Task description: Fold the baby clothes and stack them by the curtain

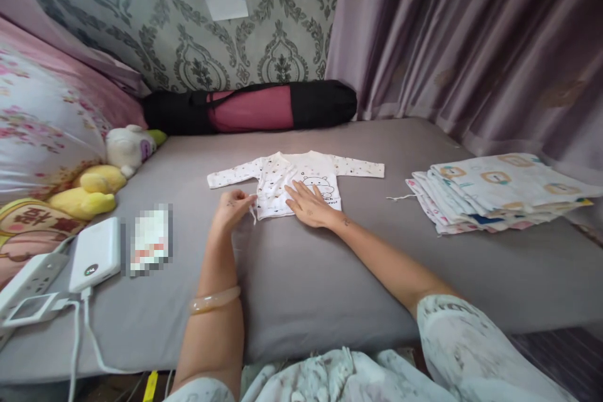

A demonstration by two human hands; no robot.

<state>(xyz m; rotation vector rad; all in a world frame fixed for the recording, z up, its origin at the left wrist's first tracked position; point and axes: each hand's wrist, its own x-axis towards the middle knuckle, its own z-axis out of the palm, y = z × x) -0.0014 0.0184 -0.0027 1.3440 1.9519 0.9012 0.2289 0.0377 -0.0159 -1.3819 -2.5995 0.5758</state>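
A small white baby shirt (277,179) with tiny prints and a cartoon animal on its front lies spread on the grey sheet, both sleeves stretched out sideways. My right hand (308,204) rests flat on the shirt's front with fingers spread, partly covering the cartoon. At the shirt's left edge, my left hand (233,206) pinches a thin white tie string (255,213), whose end dangles below the fingers. A bracelet circles my left forearm.
A stack of folded baby clothes (499,188) sits at the right. Along the wall lies a black and pink long bag (254,107). On the left are plush toys (127,147), a white power bank (97,254), a power strip (40,273) with cables, and a blurred packet (149,240).
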